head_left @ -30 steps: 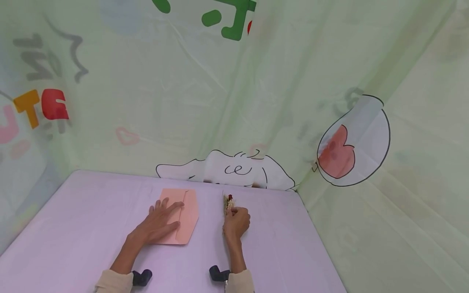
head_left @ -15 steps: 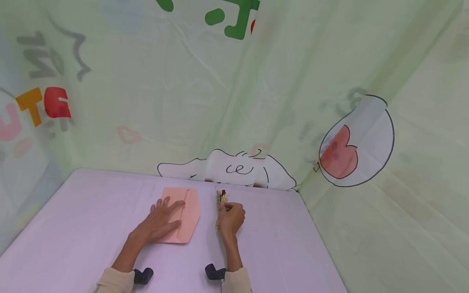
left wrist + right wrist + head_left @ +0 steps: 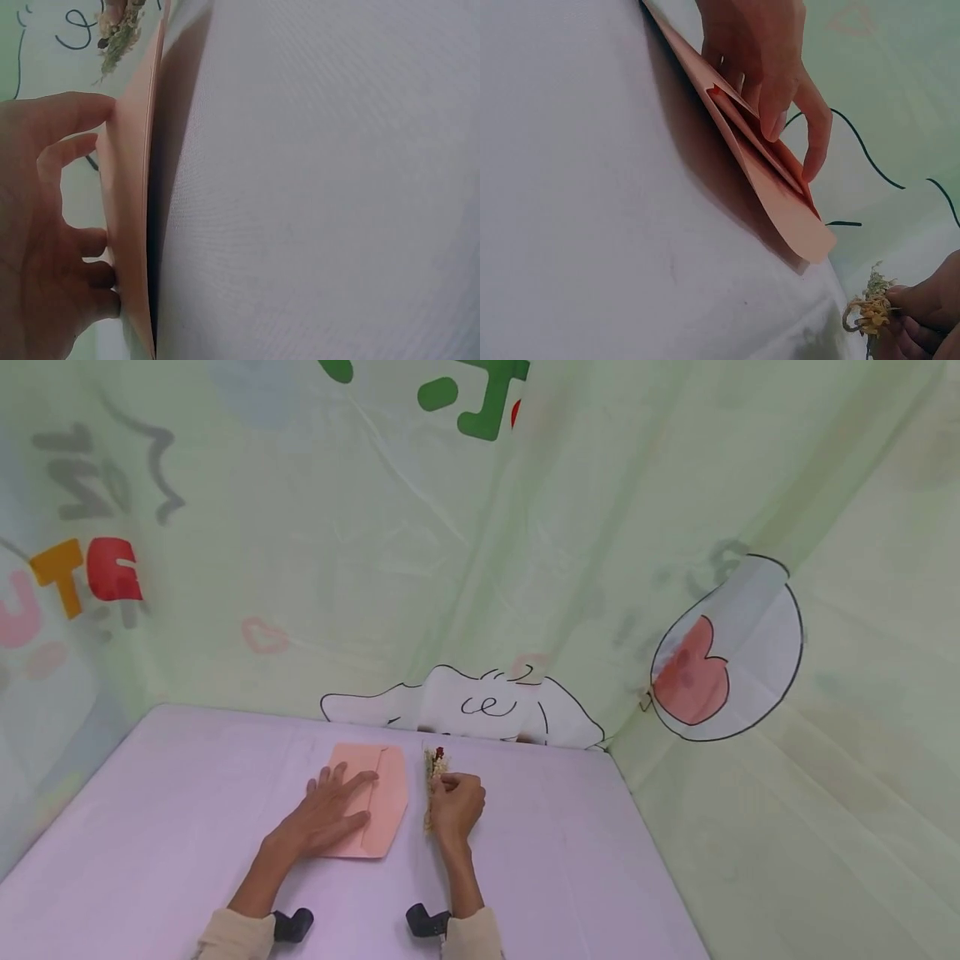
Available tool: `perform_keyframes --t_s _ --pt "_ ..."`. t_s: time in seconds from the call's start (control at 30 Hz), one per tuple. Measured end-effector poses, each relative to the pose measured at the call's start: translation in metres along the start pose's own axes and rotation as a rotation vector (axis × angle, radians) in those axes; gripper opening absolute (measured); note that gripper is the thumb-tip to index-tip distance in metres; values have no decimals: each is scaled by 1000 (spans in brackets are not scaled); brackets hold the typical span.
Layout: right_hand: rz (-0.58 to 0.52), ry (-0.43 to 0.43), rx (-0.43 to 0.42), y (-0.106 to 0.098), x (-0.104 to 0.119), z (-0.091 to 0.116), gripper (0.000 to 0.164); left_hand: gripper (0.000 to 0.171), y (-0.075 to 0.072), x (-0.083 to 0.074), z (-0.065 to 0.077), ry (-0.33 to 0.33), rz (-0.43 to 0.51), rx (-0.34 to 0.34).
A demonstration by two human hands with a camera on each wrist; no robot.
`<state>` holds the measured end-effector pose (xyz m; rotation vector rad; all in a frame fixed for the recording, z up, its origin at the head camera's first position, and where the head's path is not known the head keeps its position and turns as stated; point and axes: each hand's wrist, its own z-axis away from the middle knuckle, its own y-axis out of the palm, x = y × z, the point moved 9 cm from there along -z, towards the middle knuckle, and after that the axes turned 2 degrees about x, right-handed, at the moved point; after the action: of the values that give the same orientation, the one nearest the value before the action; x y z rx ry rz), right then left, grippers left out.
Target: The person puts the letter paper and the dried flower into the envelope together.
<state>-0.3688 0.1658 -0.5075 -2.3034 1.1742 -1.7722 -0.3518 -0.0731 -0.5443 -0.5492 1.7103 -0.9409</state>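
A pink paper envelope [image 3: 387,810] lies on the table with its flap side to the right. My left hand [image 3: 326,814] rests on it, fingers spread and fingertips pressing the paper. In the right wrist view the envelope's mouth [image 3: 761,157] gapes, and a folded paper edge shows inside. My right hand [image 3: 457,806] pinches a small dried flower bunch [image 3: 435,766] just right of the envelope. The bunch has a dark red bloom, pale blossoms and green sprigs; in the right wrist view a twine loop [image 3: 849,315] shows on it. Part of the bunch is hidden behind the fingers.
A pale lilac cloth [image 3: 570,860] covers the table. Light green printed curtains [image 3: 300,568] hang right behind the table's back edge and along its sides. A black wrist mount [image 3: 292,927] sticks out from the left sleeve and another black mount [image 3: 427,921] from the right.
My right hand has moved left with the flower bunch, closer to the envelope. My left hand and the envelope have stayed in place.
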Motion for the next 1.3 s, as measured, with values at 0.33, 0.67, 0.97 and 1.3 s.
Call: perform_keyframes --t_s 0.33,0.67,0.97,1.3 --pt "-30 -37 50 19 16 14 5 58 -1 1 2 8 -16 -4" --pt "-66 -46 136 40 32 24 7 61 1 4 1 -10 -6 14" --pt "-70 -41 198 52 31 32 6 60 -1 5 1 -2 -18 10" --pt "-78 -108 187 59 24 36 6 61 -2 2 1 17 -2 -21"
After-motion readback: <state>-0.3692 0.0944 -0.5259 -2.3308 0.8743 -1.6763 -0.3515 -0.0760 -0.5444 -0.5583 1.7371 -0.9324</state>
